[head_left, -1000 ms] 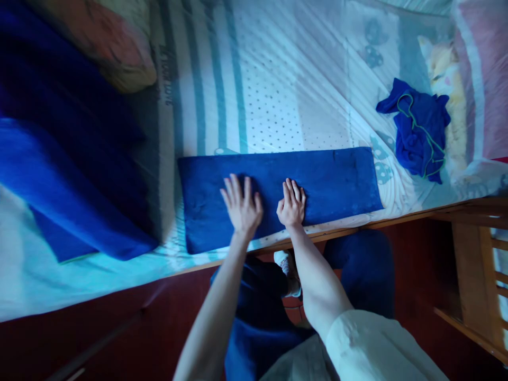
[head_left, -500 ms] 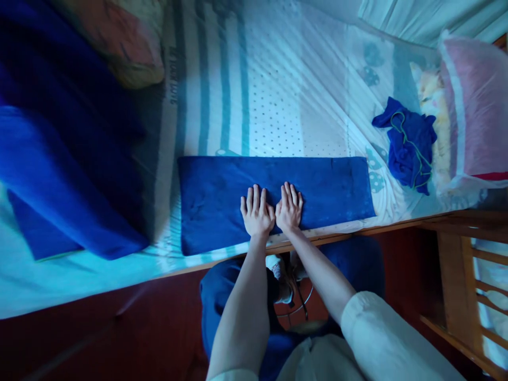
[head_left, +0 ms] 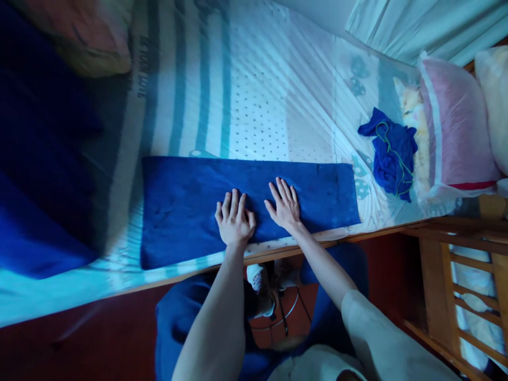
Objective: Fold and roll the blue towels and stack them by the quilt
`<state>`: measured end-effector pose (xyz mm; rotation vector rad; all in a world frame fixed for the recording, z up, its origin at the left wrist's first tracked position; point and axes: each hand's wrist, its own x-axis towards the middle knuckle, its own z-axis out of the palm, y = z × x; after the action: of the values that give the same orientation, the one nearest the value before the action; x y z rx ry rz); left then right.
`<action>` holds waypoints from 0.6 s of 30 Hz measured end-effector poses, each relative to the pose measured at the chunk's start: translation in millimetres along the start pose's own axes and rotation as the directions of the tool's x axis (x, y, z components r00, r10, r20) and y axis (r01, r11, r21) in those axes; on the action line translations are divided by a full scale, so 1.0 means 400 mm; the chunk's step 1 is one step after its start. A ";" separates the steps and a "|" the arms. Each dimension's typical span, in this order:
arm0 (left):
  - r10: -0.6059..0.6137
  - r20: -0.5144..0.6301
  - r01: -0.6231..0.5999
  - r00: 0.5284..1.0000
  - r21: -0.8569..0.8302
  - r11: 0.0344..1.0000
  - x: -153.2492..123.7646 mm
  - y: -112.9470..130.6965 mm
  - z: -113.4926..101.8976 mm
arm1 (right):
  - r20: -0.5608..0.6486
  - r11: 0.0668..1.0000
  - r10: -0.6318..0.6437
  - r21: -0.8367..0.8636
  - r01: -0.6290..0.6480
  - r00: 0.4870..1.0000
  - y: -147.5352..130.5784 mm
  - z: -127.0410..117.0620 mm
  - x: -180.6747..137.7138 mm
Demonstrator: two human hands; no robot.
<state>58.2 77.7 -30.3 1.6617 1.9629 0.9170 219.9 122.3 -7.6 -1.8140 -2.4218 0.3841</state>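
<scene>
A dark blue towel (head_left: 178, 206), folded into a long band, lies flat on the bed along its near edge. My left hand (head_left: 234, 222) rests palm down on the towel's middle, fingers stretched out and close together. My right hand (head_left: 283, 205) lies flat on the towel a little to the right, fingers spread. Neither hand holds anything. The two hands are a short gap apart.
The bed has a pale striped and dotted sheet (head_left: 254, 90). A crumpled blue cloth with green trim (head_left: 391, 153) lies at the right beside a pink pillow (head_left: 456, 127). Dark blue bedding (head_left: 35, 174) fills the left. A wooden bed frame (head_left: 456, 264) stands at right.
My hands, side by side half a second ago, have slid apart on the towel. The view has shifted, so the towel appears further left.
</scene>
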 end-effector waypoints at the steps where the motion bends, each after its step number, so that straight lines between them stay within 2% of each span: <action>1: -0.002 0.004 0.002 1.000 0.014 1.000 0.000 0.001 -0.001 | 0.009 1.000 0.016 -0.009 -0.016 1.000 0.018 -0.007 0.004; 6: -0.020 0.028 0.019 0.999 0.054 0.998 0.000 0.002 0.001 | 0.036 0.992 0.118 -0.038 -0.117 0.992 0.124 -0.035 0.017; 18: 0.017 -0.001 -0.017 1.000 0.120 0.993 -0.003 -0.001 0.006 | -0.079 0.959 0.267 -0.080 -0.273 0.960 0.372 -0.073 0.026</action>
<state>59.7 77.2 -32.6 1.7459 2.0446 0.8208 361.9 175.3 -18.2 -2.1676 -2.1836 0.2308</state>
